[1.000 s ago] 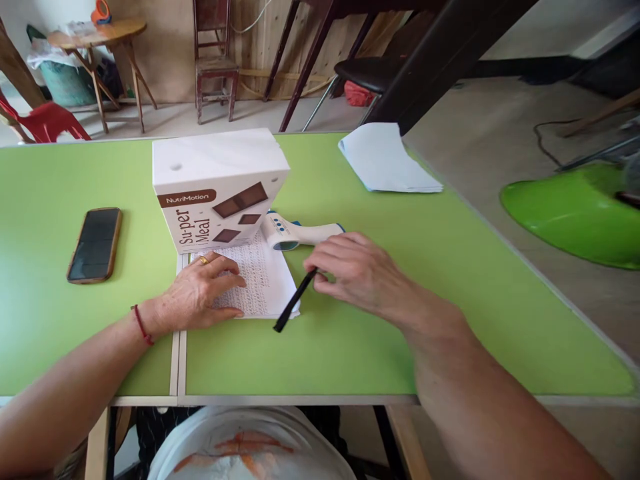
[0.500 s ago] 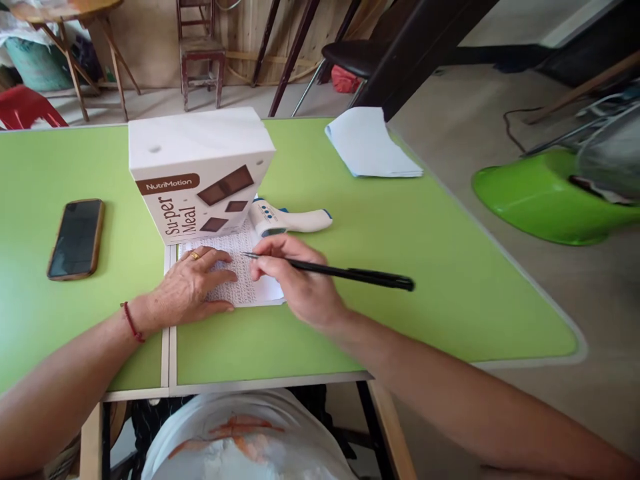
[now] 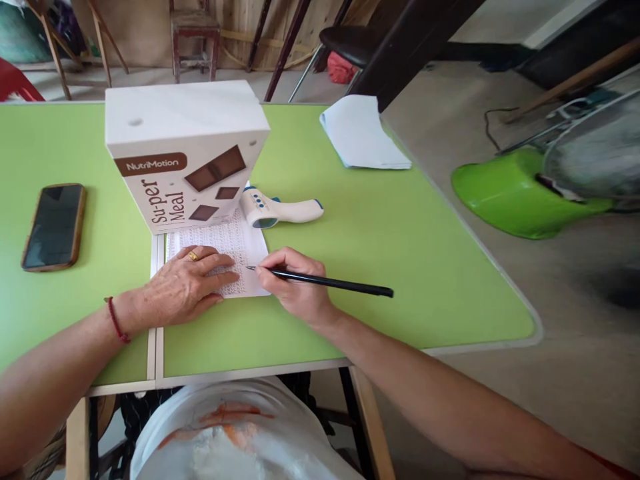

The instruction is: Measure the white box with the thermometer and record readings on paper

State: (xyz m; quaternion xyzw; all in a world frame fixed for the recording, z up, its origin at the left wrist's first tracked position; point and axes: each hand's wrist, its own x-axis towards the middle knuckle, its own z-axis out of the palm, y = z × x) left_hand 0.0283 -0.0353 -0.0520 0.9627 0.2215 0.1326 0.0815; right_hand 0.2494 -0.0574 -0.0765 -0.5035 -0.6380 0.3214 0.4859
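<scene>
A sheet of paper (image 3: 257, 250) covered in dense handwriting lies on the green table. My left hand (image 3: 185, 283) rests on its left part, fingers stretched out and apart, a ring on one finger. My right hand (image 3: 300, 283) pinches a black pen (image 3: 340, 283), its tip over the right side of the writing; whether the tip touches the paper I cannot tell. Behind the sheet stands a white NutriMotion box (image 3: 187, 160), which hides the paper's far part. A white infrared thermometer (image 3: 285, 210) lies at the sheet's far right corner.
To the left lies a phone (image 3: 54, 227) in a brown case. Folded white papers (image 3: 365, 133) lie near the table's far right edge. A green plastic chair (image 3: 505, 193) stands on the floor at the right. The green table (image 3: 425, 267) has a seam under my left wrist.
The whole view has shifted slightly, with things sitting further left. My right hand and pen have moved a little right and nearer me over the sheet. My left hand stays on the paper.
</scene>
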